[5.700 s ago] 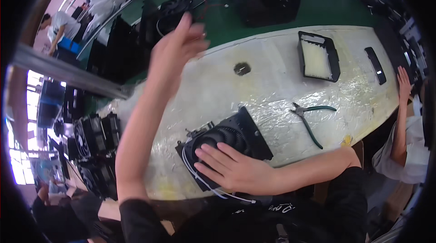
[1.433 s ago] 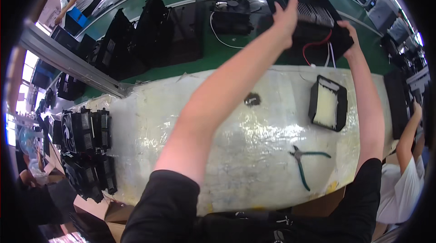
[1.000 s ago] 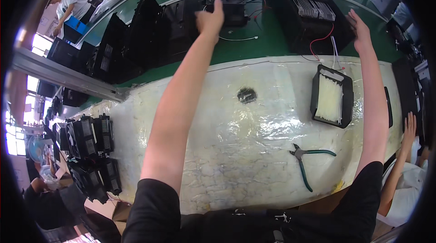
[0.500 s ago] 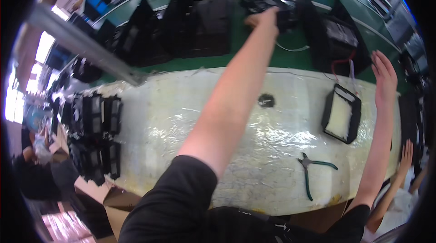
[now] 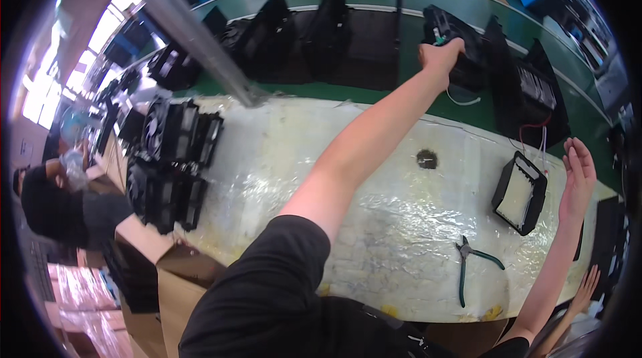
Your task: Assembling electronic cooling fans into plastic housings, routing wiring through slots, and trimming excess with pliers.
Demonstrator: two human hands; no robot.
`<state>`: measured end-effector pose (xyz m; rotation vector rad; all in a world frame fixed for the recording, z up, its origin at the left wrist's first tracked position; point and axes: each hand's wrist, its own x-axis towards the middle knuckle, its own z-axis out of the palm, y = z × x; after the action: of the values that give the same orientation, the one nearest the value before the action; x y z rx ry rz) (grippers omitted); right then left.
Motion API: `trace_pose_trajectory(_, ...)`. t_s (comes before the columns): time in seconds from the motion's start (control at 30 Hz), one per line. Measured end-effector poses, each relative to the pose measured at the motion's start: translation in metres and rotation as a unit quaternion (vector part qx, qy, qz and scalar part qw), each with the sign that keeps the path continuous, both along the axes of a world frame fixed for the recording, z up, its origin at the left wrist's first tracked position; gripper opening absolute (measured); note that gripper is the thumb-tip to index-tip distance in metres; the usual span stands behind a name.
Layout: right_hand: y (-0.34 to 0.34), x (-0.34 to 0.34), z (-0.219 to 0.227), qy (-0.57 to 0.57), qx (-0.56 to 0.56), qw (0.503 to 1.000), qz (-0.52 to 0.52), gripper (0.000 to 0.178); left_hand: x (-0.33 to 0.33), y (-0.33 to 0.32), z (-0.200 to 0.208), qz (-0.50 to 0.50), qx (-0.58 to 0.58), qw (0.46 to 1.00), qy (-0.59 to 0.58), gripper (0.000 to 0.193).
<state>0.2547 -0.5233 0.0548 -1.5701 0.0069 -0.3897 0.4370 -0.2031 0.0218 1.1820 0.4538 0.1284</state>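
My left arm stretches to the far green conveyor, where my left hand (image 5: 441, 58) grips the near left edge of a black plastic housing (image 5: 466, 50). A small green piece shows by the fingers, and a white wire hangs below the housing. My right hand (image 5: 579, 181) is raised at the right with its fingers extended, holding nothing. Beside it, a black rectangular frame with a pale cream panel (image 5: 518, 199) lies on the table, red and white wires at its far end. Green-handled cutting pliers (image 5: 466, 257) rest open on the near part of the table.
Black housings (image 5: 177, 134) are stacked at the table's left. More black panels (image 5: 364, 47) stand along the conveyor (image 5: 418, 7). A metal post (image 5: 194, 37) rises at the far left. A cardboard box (image 5: 180, 291) is at lower left. Other people stand left and across; another person's hand (image 5: 586, 288) is at right.
The view has swung, shifting the scene rightward. My left hand keeps hold of the black housing, which looks turned, showing a green piece. My right hand has come nearer, beside the cream-panelled frame.
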Motion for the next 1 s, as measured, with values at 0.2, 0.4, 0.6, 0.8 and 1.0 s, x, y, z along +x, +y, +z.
trace_pose_trajectory(0.2,0.129,-0.041,0.095,-0.222,-0.220,0.946,0.086,0.040,-0.148,0.089,0.061,-0.162,0.067,0.958,-0.225,0.053)
trace_pose_trajectory(0.4,0.243,-0.071,0.156,-0.283,-0.397,0.818,0.306,0.107,-0.313,0.161,0.090,-0.232,0.211,0.883,-0.348,0.062)
trace_pose_trajectory(0.6,0.292,-0.133,0.136,0.000,-0.221,0.853,0.473,0.110,-0.404,0.206,0.076,-0.261,0.312,0.859,-0.310,0.070)
trace_pose_trajectory(0.8,0.277,-0.155,0.127,-0.009,-0.252,0.844,0.474,0.099,-0.430,0.226,0.053,-0.106,0.640,0.667,-0.366,0.081)
trace_pose_trajectory(1.0,0.262,-0.165,0.110,-0.001,-0.315,0.851,0.419,0.109,-0.428,0.220,0.013,-0.243,0.424,0.818,-0.303,0.053)
